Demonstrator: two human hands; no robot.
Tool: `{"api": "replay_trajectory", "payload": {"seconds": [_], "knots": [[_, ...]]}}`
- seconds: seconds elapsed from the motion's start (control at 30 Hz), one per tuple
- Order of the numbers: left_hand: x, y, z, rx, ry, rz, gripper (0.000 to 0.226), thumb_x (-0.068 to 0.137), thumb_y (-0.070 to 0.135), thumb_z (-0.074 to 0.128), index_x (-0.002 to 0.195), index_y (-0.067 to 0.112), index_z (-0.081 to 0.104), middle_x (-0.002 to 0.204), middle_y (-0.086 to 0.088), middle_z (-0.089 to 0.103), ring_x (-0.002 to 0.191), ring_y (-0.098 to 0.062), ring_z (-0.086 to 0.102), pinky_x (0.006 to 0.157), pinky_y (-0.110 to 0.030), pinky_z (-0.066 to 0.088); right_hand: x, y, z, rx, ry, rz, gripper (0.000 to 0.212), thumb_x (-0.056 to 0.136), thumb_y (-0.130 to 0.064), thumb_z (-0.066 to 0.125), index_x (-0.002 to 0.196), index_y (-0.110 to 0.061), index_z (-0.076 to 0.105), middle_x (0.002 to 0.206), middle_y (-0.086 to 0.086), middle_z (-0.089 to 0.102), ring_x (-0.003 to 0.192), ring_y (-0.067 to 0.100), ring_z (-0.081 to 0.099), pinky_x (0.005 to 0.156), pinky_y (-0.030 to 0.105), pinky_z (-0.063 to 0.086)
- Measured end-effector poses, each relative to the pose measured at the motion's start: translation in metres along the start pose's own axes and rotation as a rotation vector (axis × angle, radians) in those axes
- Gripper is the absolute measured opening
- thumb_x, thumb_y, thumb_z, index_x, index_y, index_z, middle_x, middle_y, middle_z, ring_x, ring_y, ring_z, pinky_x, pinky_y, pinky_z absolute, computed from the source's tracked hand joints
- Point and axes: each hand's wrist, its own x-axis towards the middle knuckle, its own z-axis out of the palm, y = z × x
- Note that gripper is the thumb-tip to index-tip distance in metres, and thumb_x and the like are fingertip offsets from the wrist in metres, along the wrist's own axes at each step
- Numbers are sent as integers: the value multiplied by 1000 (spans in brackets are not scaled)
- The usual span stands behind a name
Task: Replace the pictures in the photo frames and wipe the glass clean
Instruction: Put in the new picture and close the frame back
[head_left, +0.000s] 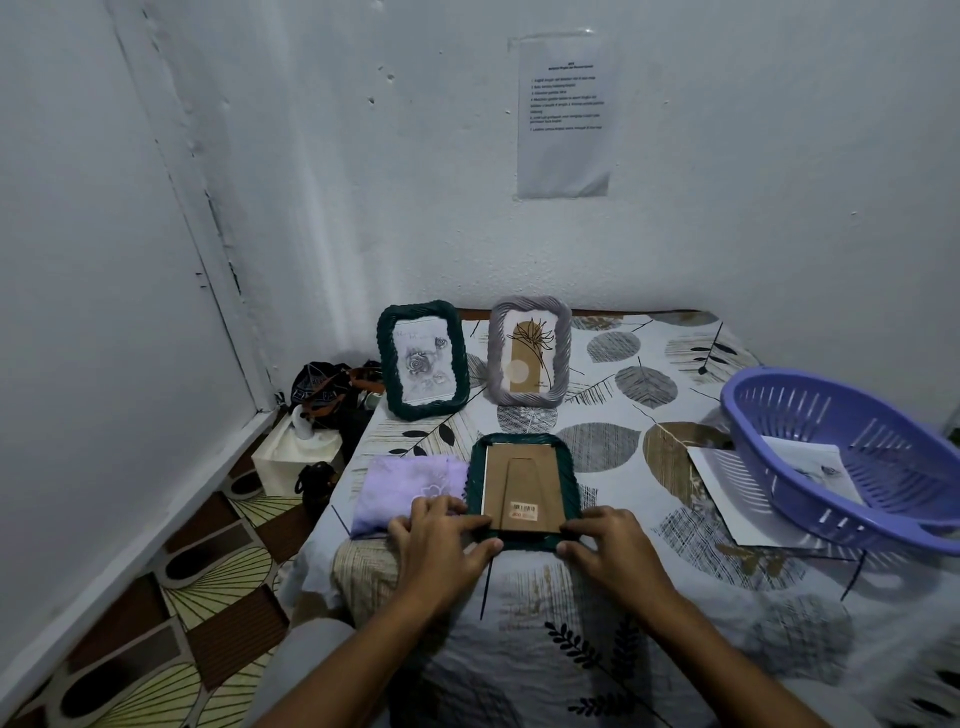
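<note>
Nearest us, the left hand (447, 535) and right hand (608, 540) pinch the near corners of the face-down frame (522, 488) on the bed (597, 597). We note its long axis runs away from us, centred between both hands; woven green rim, stiff cardboard back. Soft lilac cloth (405, 488) lies just left.

The near green frame (523, 491) shows a matt brown cardboard back inside a ropy, ribbed border, the lilac cloth (410, 488) at its left looks soft, and the right-hand basket (841, 457) is glossy slotted plastic.
</note>
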Motion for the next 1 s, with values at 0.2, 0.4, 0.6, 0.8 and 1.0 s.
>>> {"api": "replay_trajectory", "payload": {"seconds": [0.2,0.4,0.6,0.8,1.0], "knots": [[4,-4,-1,-62,-27,34,49,83,62,56,126,37,57,115,18,41,114,-6,28,87,-30,19,7,0,-6,66,-24,33,46,75,-39,75,114,-18,66,112,1,63,108,20,52,88,33,47],[5,-7,0,-87,-48,37,48,84,61,57,125,38,59,114,18,39,114,-5,27,91,-31,21,14,2,-8,42,-72,29,47,72,-41,76,112,-17,69,107,2,62,104,22,53,85,32,46],[1,-4,2,-145,49,13,31,79,59,64,103,40,63,108,22,46,108,-2,31,84,-30,19,10,2,-7,107,-57,23,27,70,-40,77,93,-30,67,97,-9,62,100,17,54,82,35,48],[0,-7,4,-122,71,41,36,80,59,63,108,37,68,108,23,43,110,-2,33,86,-30,20,9,3,-5,106,-36,0,25,70,-41,77,91,-31,71,98,-7,65,99,18,54,81,33,48],[1,-9,2,-18,58,99,41,83,62,57,115,37,67,121,17,52,115,-5,32,85,-29,17,7,1,-6,98,-30,-1,26,73,-40,76,96,-29,72,101,-8,65,103,15,51,85,34,47]]}}
